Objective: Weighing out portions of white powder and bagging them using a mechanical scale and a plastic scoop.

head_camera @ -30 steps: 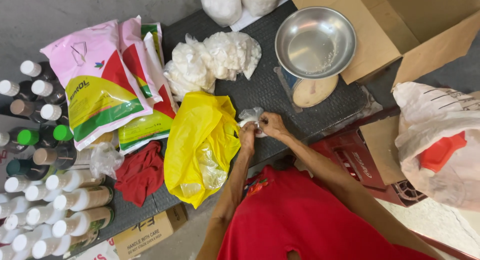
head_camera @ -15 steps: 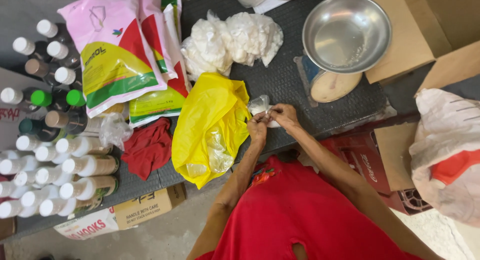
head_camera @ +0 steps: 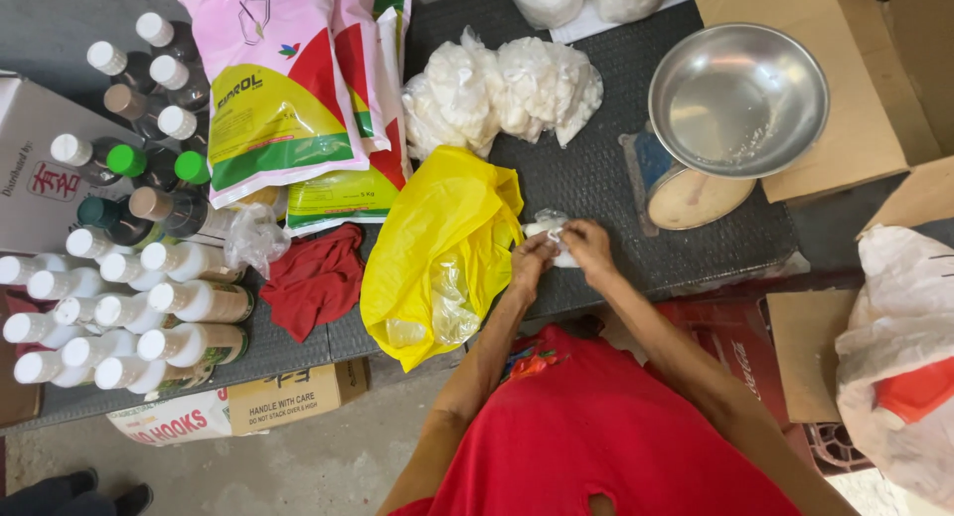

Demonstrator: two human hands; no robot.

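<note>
The left hand (head_camera: 530,258) and right hand (head_camera: 588,250) are being closed together on a small clear bag (head_camera: 548,228) of white stuff at mid-frame on the bench (head_camera: 606,178), beside the yellow bag (head_camera: 437,248); its neck is seemingly being tied, and a firm pinch is being called for.

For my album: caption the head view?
Both hands knot a small clear bag beside a yellow bag.

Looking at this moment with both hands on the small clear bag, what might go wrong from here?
1. Both hands, left hand and right hand, pinch the small clear bag of white material near the table edge; a slip might drop it off the table.
2. The yellow plastic bag overhangs that edge beside the left hand; an elbow nudge might drag it down.
</note>
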